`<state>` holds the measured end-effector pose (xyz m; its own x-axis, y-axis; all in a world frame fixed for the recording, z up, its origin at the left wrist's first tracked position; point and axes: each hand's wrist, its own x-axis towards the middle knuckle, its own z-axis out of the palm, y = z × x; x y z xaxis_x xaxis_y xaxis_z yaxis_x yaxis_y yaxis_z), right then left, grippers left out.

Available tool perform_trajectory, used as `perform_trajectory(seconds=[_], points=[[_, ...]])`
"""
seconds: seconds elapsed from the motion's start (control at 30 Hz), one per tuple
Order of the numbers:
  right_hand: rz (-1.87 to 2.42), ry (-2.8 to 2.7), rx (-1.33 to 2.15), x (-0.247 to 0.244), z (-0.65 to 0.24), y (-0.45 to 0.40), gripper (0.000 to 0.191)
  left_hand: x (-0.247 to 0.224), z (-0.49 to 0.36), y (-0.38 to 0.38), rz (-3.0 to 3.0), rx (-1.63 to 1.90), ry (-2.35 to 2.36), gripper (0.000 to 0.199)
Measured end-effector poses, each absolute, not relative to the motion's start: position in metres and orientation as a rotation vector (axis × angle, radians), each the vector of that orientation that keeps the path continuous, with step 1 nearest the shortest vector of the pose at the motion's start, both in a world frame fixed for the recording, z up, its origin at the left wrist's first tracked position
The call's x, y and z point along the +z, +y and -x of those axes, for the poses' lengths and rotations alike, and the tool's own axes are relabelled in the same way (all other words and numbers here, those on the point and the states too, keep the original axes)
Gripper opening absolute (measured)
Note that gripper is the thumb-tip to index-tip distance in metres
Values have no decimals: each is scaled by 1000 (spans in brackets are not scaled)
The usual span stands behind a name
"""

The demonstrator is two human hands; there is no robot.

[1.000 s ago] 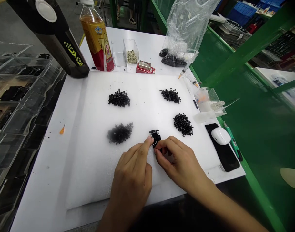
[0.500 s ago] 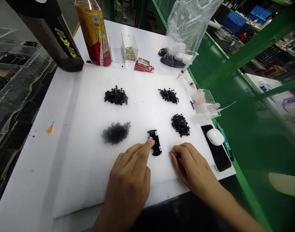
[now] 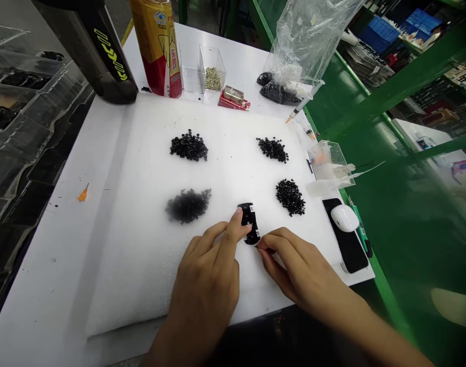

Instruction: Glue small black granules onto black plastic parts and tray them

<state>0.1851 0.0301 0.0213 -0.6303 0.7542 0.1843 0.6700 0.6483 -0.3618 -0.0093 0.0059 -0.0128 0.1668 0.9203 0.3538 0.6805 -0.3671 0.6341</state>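
A curved black part (image 3: 250, 216) lies on the white foam sheet (image 3: 141, 265), just beyond my hands. My left hand (image 3: 213, 270) rests at its left side, with a fingertip and another finger touching the part and the fingers apart. My right hand (image 3: 294, 262) is at the part's lower right corner, thumb and index finger pinched round a tiny dark piece. Black pieces lie in separate heaps: one at the upper left (image 3: 189, 146), one at the lower left (image 3: 188, 205), one at the upper right (image 3: 273, 149) and one at the right (image 3: 290, 197).
A dark bottle (image 3: 91, 51) and a yellow-red bottle (image 3: 160, 51) stand at the back left. Behind the foam are a clear box (image 3: 213, 71) and a plastic bag (image 3: 305, 46). A syringe (image 3: 304, 103) and a white earphone case-like object (image 3: 344, 218) lie on the right.
My right hand has moved left to the part's lower end. The left hand's fingers have shifted on the part, now with two touching it. The whole view has moved slightly.
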Motion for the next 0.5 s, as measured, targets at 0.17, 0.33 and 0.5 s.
perform_trajectory(seconds=[0.17, 0.33, 0.5], points=[[1058, -2700, 146, 13, -176, 34, 17, -13, 10, 5, -2101, 1044, 1512, 63], [1018, -2820, 65, 19, -176, 39, 21, -13, 10, 5, -2072, 1040, 1517, 62], [973, -2897, 35, 25, -174, 42, 25, -14, 10, 5, -2070, 1059, 1492, 64]])
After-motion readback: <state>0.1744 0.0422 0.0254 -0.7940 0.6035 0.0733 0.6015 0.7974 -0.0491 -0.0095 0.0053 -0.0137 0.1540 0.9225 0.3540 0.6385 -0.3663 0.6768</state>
